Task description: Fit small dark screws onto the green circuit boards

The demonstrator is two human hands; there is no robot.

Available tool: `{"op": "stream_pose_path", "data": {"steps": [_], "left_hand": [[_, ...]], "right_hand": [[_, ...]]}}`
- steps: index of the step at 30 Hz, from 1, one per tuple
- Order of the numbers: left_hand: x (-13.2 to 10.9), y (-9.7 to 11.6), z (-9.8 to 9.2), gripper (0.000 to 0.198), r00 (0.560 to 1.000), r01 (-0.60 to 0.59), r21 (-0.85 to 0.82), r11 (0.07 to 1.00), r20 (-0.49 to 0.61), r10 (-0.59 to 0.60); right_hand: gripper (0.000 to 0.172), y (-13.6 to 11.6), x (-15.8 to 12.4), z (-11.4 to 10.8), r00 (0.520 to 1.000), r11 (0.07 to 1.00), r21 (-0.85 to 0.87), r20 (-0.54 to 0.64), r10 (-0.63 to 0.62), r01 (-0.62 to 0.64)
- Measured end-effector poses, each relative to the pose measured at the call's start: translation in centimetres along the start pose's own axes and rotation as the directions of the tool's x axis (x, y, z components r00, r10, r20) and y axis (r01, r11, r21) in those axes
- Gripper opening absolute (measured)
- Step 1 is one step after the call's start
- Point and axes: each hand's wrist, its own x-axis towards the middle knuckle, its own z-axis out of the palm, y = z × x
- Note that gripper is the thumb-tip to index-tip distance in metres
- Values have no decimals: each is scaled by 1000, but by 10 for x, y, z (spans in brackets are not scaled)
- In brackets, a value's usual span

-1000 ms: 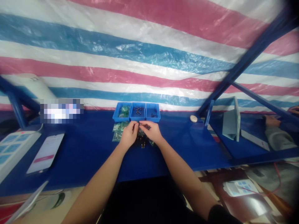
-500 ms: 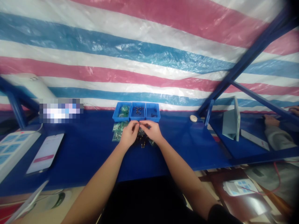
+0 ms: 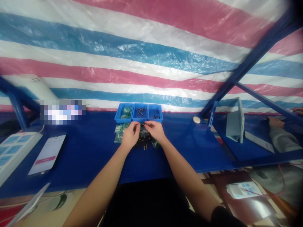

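Observation:
Side by side over the blue table, my left hand (image 3: 130, 135) and my right hand (image 3: 155, 130) face each other with a narrow gap between the fingertips. The left one is closed in a pinch, a tiny reddish spot showing at its fingertips. Thumb and fingers of the right are pinched around something small and dark, too tiny to name. Beneath them lies a pile of small dark parts with brass-coloured tips (image 3: 145, 146), partly hidden by my hands. Green-tinted plastic bags (image 3: 118, 136) lie beside my left hand.
Three blue bins stand behind my hands: a left bin (image 3: 117, 117) with bagged items, a middle bin (image 3: 140, 119) and a right bin (image 3: 155, 120) with small dark parts. A phone (image 3: 47, 154) and a power strip (image 3: 17, 151) lie left. A person's hand (image 3: 276, 122) shows far right.
My fingertips, which were together half a second ago, have drawn slightly apart. The right hand has shifted a little to the right and more of the pile shows.

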Motion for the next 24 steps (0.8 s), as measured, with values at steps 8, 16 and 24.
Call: {"op": "stream_pose_path", "data": {"steps": [8, 16, 24], "left_hand": [[0, 1, 0, 23, 1000, -25, 3, 1000, 11, 25], [1, 1, 0, 24, 999, -35, 15, 999, 4, 35], [0, 2, -1, 25, 999, -43, 17, 999, 15, 43]], "right_hand": [[48, -1, 2, -4, 985, 986, 121, 115, -130, 116], [32, -1, -2, -6, 931, 775, -526, 284, -228, 350], [34, 0, -4, -5, 952, 642, -712, 287, -105, 285]]}}
